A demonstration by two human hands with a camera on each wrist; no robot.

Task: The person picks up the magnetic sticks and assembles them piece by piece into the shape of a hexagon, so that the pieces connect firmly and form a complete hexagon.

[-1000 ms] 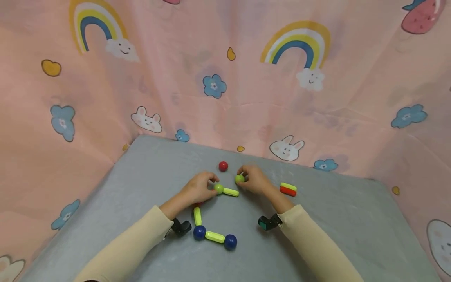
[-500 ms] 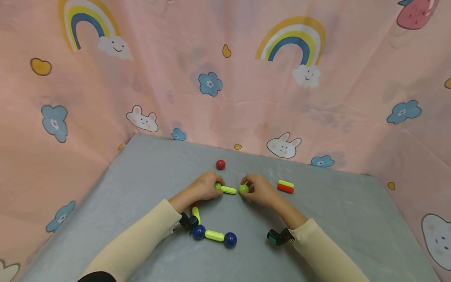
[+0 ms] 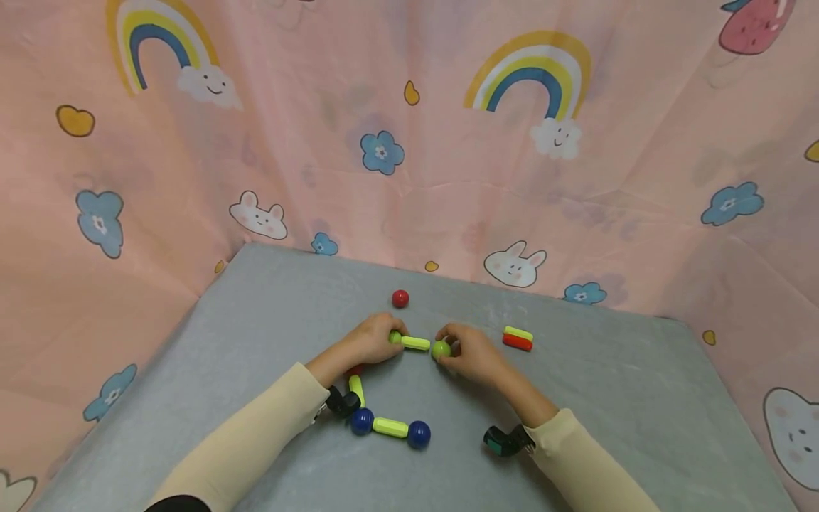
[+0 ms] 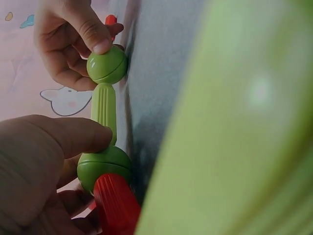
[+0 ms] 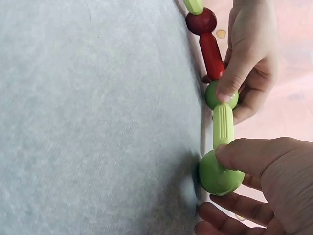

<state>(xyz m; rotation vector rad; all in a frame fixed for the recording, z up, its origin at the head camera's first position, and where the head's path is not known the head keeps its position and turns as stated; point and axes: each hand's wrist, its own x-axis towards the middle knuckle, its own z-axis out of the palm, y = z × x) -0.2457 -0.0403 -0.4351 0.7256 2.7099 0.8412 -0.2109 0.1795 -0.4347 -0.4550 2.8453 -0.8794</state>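
Note:
My left hand [image 3: 371, 341] pinches a green ball [image 4: 105, 164] between thumb and fingers. A red rod [image 4: 115, 203] joins that ball on one side, a yellow-green rod [image 3: 416, 343] on the other. At the rod's far end my right hand [image 3: 473, 355] holds a second green ball [image 3: 441, 349] by thumb and fingers. Ball and rod end look touching in the wrist views; the head view suggests a slight gap. Beyond the red rod, a dark red ball [image 5: 201, 21] continues the chain, mostly hidden by my left hand in the head view.
Nearer me, the chain runs through a yellow-green rod [image 3: 356, 390], a blue ball [image 3: 362, 421], another yellow-green rod [image 3: 390, 427] and a blue ball [image 3: 419, 434]. A loose red ball [image 3: 400, 299] lies behind. Yellow-green [image 3: 518, 333] and red [image 3: 517, 343] rods lie right.
My right hand has brought its green ball nearer me, to the free end of the yellow-green rod. My left hand has shifted slightly right, staying at its green ball.

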